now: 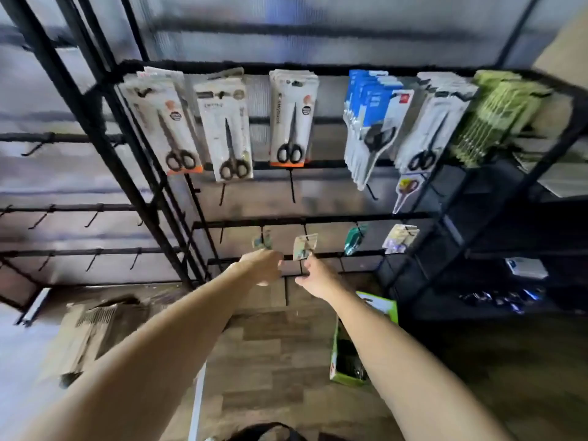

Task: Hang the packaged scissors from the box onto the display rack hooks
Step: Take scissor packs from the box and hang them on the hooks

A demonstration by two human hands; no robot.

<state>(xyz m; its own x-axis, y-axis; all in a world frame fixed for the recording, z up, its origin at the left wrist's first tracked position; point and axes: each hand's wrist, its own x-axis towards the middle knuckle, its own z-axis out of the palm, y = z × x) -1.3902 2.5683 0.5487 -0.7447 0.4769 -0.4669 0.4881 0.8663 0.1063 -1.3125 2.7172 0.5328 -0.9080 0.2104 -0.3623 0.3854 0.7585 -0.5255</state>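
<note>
Reaching hands (264,265) (313,278), package (304,246) labels unreadable

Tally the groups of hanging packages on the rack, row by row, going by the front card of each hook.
Top row, white-card scissors: 4
Top row, blue-card scissors: 1
Top row, green-card packs: 1
Middle row, single small pack: 1
Lower row, small packs: 4
Total: 11 groups. Counts within each stack are too blurred to tell.
</note>
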